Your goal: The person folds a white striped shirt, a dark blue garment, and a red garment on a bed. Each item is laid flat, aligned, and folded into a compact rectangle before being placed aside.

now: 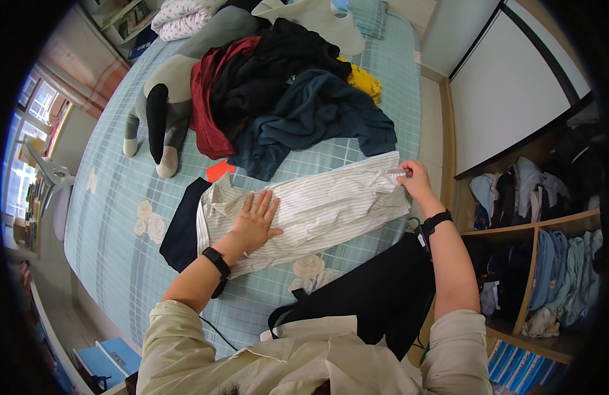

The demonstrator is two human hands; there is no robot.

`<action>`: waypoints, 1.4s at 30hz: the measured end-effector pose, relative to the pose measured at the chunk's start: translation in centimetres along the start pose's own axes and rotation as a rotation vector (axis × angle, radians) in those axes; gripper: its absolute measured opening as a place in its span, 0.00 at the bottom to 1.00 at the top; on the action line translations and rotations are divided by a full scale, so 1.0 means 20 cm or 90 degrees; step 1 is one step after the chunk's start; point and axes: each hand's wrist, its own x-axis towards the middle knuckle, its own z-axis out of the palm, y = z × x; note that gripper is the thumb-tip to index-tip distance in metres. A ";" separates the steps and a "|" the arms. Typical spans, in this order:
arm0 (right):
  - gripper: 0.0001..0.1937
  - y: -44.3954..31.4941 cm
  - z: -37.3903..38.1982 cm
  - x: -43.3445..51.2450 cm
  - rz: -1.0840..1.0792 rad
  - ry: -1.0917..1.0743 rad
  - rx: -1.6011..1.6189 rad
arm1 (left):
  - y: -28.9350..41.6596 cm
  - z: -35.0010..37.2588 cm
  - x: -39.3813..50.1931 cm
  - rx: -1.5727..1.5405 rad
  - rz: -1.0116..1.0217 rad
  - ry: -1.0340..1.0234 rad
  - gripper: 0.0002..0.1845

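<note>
A white striped shirt (329,197) lies folded lengthwise across the bed, its long side running left to right. My left hand (257,222) rests flat on its left part, fingers spread, holding nothing. At the shirt's far right end, my right hand (415,180) pinches the edge of the cloth between thumb and fingers. A dark navy cloth (183,227) shows at the shirt's left end, partly hidden by it. Just above that end is a small orange-red piece (219,170), of a material I cannot tell.
Behind the shirt lie a dark teal garment (319,111), black and red clothes (205,98), a yellow cloth (366,81) and a grey stuffed toy (171,79). A black garment or bag (363,291) is near my body. An open wardrobe (536,229) holding clothes stands at right.
</note>
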 end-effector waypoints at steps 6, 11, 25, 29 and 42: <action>0.16 -0.08 -0.06 -0.05 -0.279 -0.023 -0.142 | 0.00 -0.01 0.00 -0.006 -0.004 -0.005 0.48; 0.13 -0.17 -0.07 -0.06 -0.242 -0.029 -0.113 | 0.01 0.02 0.00 -0.007 -0.006 0.021 0.47; 0.10 -0.20 -0.08 -0.10 -0.296 0.035 -0.155 | 0.00 0.04 0.01 -0.026 -0.012 0.007 0.48; 0.09 -0.28 -0.03 -0.07 -0.447 0.112 -0.184 | 0.00 0.04 0.01 -0.030 -0.010 0.009 0.48; 0.05 -0.07 0.07 -0.08 -0.228 -0.101 -0.002 | 0.00 0.04 0.02 -0.045 -0.012 0.010 0.48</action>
